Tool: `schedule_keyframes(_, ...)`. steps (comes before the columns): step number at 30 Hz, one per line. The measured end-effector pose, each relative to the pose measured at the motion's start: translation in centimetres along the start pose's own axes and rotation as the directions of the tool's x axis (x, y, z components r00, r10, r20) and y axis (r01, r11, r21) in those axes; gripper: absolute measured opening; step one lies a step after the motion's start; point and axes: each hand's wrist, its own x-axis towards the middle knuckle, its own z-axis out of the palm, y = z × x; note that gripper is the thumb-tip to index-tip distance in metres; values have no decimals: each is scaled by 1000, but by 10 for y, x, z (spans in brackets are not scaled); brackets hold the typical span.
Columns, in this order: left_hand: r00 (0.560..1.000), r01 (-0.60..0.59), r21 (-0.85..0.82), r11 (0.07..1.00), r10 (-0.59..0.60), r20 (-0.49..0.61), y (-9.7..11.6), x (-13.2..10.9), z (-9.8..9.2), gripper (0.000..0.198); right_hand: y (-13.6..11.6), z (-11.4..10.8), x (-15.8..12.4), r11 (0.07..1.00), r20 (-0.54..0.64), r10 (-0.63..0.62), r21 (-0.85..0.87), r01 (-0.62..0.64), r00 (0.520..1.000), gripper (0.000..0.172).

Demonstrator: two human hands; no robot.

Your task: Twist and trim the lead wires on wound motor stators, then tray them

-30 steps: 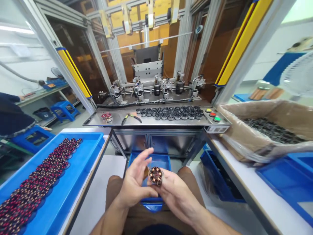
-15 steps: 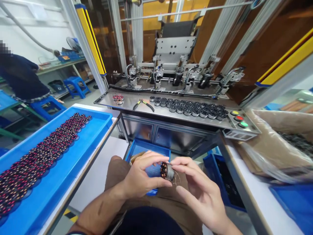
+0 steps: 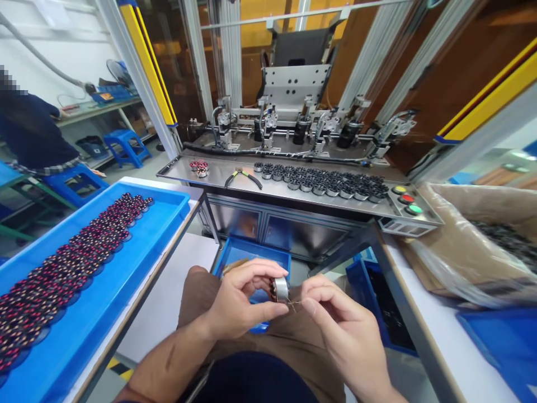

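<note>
"Where's the metal ring (image 3: 281,290)?"
"Inside the curved left hand (image 3: 235,302), gripped between thumb and fingers."
"And the right hand (image 3: 346,323)?"
"Near the ring but apart, fingertips pinched together on a thin wire (image 3: 295,303) (it trails off the ring)."

To our left we've got a plain white wall (image 3: 79,53), a long green-topped workbench (image 3: 95,109) and a square blue plastic stool (image 3: 122,136) on grey floor (image 3: 153,163). Ahead of us, flat amber panels (image 3: 255,49) between silver metal uprights (image 3: 231,61); yellow-and-black striped floor tape (image 3: 119,366) lower left.
</note>
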Motion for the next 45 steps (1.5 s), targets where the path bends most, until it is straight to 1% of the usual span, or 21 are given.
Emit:
schedule_keyframes(2,995,-96,148,984,94,16,4,1,-2,37,9,-9,1,998,16,62,-24,-62,998,33)
schedule_keyframes(4,973,-232,338,912,215,86,10,2,-5,37,13,-20,3,994,20,80,-71,-79,997,30)
schedule_keyframes(7,911,-412,566,714,330,247,18,4,-8,38,3,-29,7,977,51,-95,-186,103,994,21)
schedule_keyframes(9,881,-473,636,610,334,335,21,5,-9,40,-11,-26,9,926,151,-221,-277,256,963,17)
schedule_keyframes(12,856,-517,656,550,312,413,24,4,-9,47,-30,-13,14,877,307,-237,-341,339,922,11)
schedule_keyframes(16,857,-510,610,606,296,423,28,2,-14,55,-36,-9,26,877,444,-215,-304,372,870,21)
schedule_keyframes(21,865,-452,419,788,272,421,34,-2,-24,40,-29,-33,46,755,671,-241,-323,570,701,23)
schedule_keyframes(24,879,-444,418,793,296,374,33,-4,-26,31,-36,-41,50,697,640,-268,-388,603,721,17)
schedule_keyframes(25,885,-443,443,779,301,356,32,-4,-26,31,-40,-40,49,680,620,-295,-399,616,727,13)
schedule_keyframes(27,889,-449,493,745,319,328,29,-4,-25,32,-48,-30,43,646,605,-340,-406,647,720,19)
schedule_keyframes(30,887,-460,516,723,342,311,29,-5,-25,34,-53,-7,32,608,637,-360,-394,689,682,15)
schedule_keyframes(32,896,-443,507,739,339,288,30,-7,-30,34,-50,3,31,593,669,-361,-373,713,650,22)
schedule_keyframes(35,938,-346,476,808,287,196,31,-15,-46,35,-42,6,50,591,764,-310,-311,744,566,29)
schedule_keyframes(36,953,-303,459,835,266,146,30,-19,-52,36,-39,7,65,607,794,-283,-286,742,538,29)
schedule_keyframes(37,964,-264,439,859,251,88,29,-23,-58,36,-35,10,84,619,810,-243,-295,728,534,27)
schedule_keyframes(38,970,-230,419,878,243,21,27,-26,-63,37,-31,16,107,628,805,-201,-331,704,558,23)
schedule_keyframes(39,969,-203,395,896,241,-49,24,-29,-67,38,-26,25,131,615,779,-155,-405,676,607,14)
schedule_keyframes(40,964,-183,366,913,240,-115,22,-32,-70,38,-21,36,157,542,688,-71,-581,607,722,7)
schedule_keyframes(41,956,-169,331,928,236,-172,19,-34,-72,39,-14,50,182,488,597,-61,-681,546,800,13)
schedule_keyframes(43,943,-149,269,951,219,-252,14,-38,-76,40,2,79,227,412,491,-43,-784,464,870,23)
schedule_keyframes(45,934,-131,249,960,203,-292,11,-42,-80,42,20,105,258,349,426,9,-849,397,905,24)
